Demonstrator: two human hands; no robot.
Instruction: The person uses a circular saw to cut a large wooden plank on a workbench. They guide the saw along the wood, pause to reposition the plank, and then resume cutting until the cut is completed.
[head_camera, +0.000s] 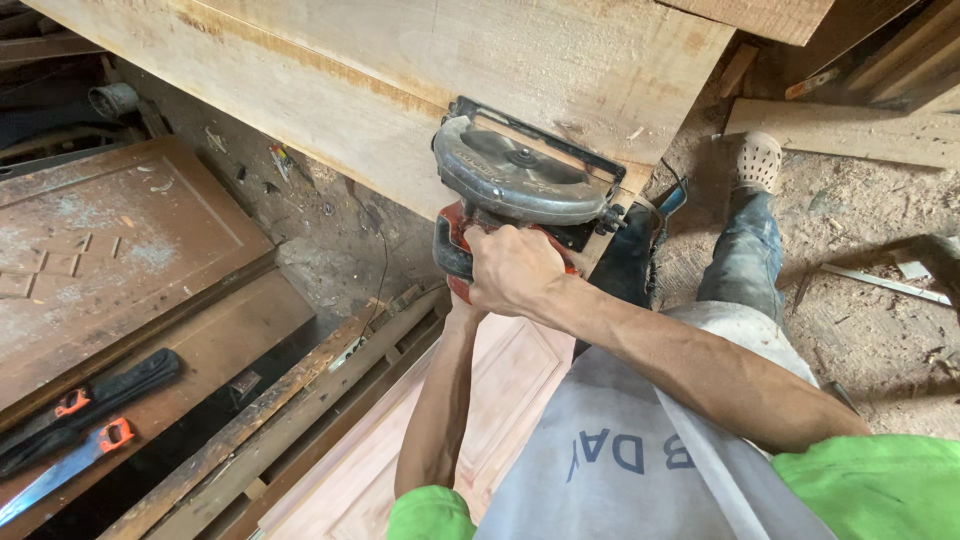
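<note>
Right hand round red-bodied circular saw

A single head-worn camera looks steeply down from above the person's chest, close over both forearms. The view faces forward along a wide wooden plank at the top, with the dusty floor to the right and a panelled door lying left.
</note>
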